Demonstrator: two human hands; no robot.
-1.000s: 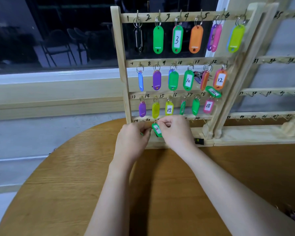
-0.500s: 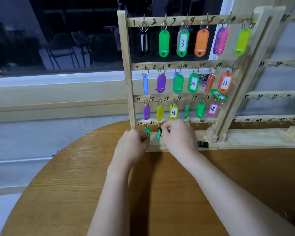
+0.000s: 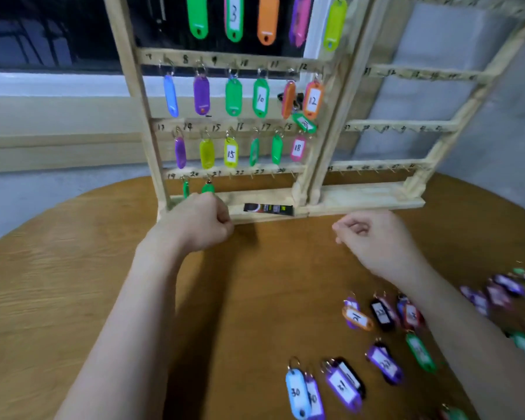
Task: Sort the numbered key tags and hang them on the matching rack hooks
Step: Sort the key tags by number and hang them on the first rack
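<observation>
The wooden key rack (image 3: 144, 122) stands at the far side of the round table (image 3: 73, 283), its upper rows filled with coloured tags. On the bottom row hang two green tags, one (image 3: 185, 188) at hook 19 and one (image 3: 208, 187) just right of it. My left hand (image 3: 199, 221) is curled in a fist just below the second green tag, against the rack base, with nothing visible in it. My right hand (image 3: 369, 236) hovers loosely curled over the table, empty. Several loose tags lie at the lower right, among them a blue 30 (image 3: 296, 392) and a purple 31 (image 3: 341, 384).
A small black sachet (image 3: 269, 209) lies on the rack base. A second rack section (image 3: 406, 125) with bare hooks stands to the right. More tags are heaped at the table's right edge (image 3: 503, 292). A window sill runs behind the rack.
Both hands have come away from the bottom row, leaving the second green tag hanging. My right hand has swung right and back over the table. The view has tilted down onto the loose tags.
</observation>
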